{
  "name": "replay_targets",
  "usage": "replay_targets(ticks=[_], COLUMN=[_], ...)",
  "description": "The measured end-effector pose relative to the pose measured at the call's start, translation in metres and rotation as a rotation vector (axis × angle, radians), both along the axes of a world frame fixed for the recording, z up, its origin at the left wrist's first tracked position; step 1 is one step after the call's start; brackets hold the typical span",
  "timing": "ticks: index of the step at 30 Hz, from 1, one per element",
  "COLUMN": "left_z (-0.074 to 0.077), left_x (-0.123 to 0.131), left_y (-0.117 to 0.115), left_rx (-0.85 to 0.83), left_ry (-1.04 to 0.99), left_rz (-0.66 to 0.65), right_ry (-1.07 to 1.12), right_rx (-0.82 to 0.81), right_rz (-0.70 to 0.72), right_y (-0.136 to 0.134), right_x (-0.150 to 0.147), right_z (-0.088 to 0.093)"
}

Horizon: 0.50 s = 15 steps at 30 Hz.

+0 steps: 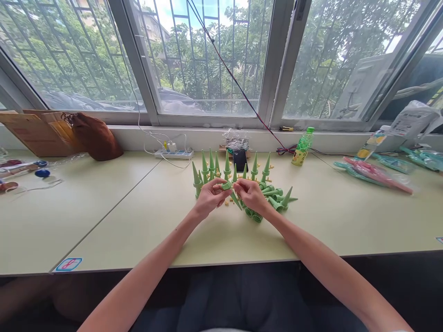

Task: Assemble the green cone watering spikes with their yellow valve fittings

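Observation:
My left hand (212, 196) is closed around a green plastic watering spike (226, 185), whose wide ringed end shows between thumb and fingers. Its pointed part seems to slant down to the right, partly hidden. Close beside that ring, my right hand (251, 194) is closed in a pinch, and whatever its fingertips hold is too small to make out. Behind both hands, several similar green spikes (255, 167) stand point up with small yellow valve-like pieces (271, 167) among them. A pile of loose green spikes (275, 203) lies by my right wrist.
At the back of the table (138, 230) are a phone (240, 160), a power strip (175, 153) and a green-capped bottle (302, 147). A brown bag (95, 136) stands to the left. Wrapped pink and teal pieces (377, 174) lie on the right.

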State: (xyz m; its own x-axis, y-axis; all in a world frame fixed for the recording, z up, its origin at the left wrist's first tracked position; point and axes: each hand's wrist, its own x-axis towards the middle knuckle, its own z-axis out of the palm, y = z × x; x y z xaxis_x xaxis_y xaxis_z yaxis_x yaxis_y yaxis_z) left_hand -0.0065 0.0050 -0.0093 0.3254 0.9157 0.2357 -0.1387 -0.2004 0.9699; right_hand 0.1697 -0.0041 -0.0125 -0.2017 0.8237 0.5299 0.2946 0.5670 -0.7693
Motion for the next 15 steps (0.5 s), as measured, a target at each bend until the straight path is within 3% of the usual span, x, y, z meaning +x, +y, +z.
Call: replay_targets(ticks=[7, 15], left_z=[0.0014, 0.0062], left_x=[0.0022, 0.0030], left_y=[-0.0025, -0.0047], left_rx=[0.054, -0.106], left_ry=[0.008, -0.037], left_rz=[0.040, -0.012], right_ry=[0.025, 0.076], right_rx=[-0.039, -0.024], right_rz=[0.008, -0.004], right_y=[0.0008, -0.0019], right_x=[-0.0003, -0.0030], right_z=[-0.0013, 0.0006])
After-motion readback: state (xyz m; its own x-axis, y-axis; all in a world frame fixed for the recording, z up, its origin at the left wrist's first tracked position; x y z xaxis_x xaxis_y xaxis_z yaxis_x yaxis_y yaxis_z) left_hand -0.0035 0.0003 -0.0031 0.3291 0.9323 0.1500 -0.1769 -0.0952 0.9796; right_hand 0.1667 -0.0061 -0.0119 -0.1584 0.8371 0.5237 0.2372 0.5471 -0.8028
